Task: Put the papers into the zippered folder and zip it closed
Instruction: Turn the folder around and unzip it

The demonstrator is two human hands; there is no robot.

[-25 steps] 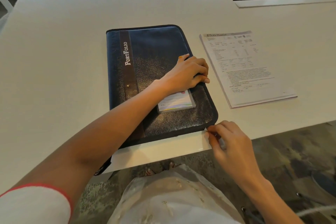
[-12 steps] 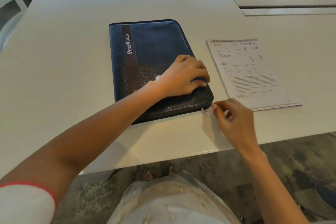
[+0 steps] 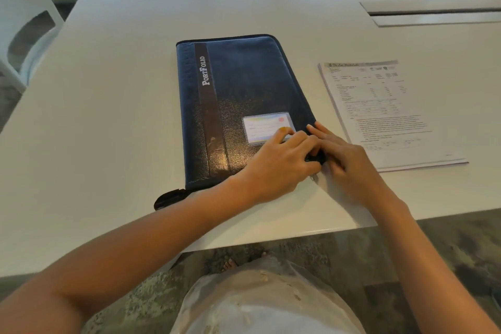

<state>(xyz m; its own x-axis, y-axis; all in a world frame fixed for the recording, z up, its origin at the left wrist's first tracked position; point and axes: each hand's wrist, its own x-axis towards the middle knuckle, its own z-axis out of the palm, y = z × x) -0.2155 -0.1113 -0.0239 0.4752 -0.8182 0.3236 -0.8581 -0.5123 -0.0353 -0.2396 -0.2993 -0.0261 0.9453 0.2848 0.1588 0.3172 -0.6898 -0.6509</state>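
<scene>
A dark blue zippered folder (image 3: 244, 89) marked "PortFolio" lies shut and flat on the white table (image 3: 108, 130). It has a card window near its front right corner. The papers (image 3: 385, 114), a thin printed stack, lie on the table to its right, apart from it. My left hand (image 3: 279, 165) rests on the folder's near right corner with its fingers curled over the edge. My right hand (image 3: 347, 163) meets it at the same corner, fingers laid along the folder's right edge. A small silvery zip pull (image 3: 313, 178) shows just under the two hands. The fingertips are partly hidden.
A black strap tab (image 3: 168, 198) sticks out at the folder's near left corner. A cable slot (image 3: 433, 15) is set into the table at the far right. A white chair (image 3: 24, 35) stands at the left. The table's front edge (image 3: 271, 238) runs close below the hands.
The folder now lies farther from the table's front edge. My left hand has slid from its right side down to the near right corner, and my right hand has come up against that corner.
</scene>
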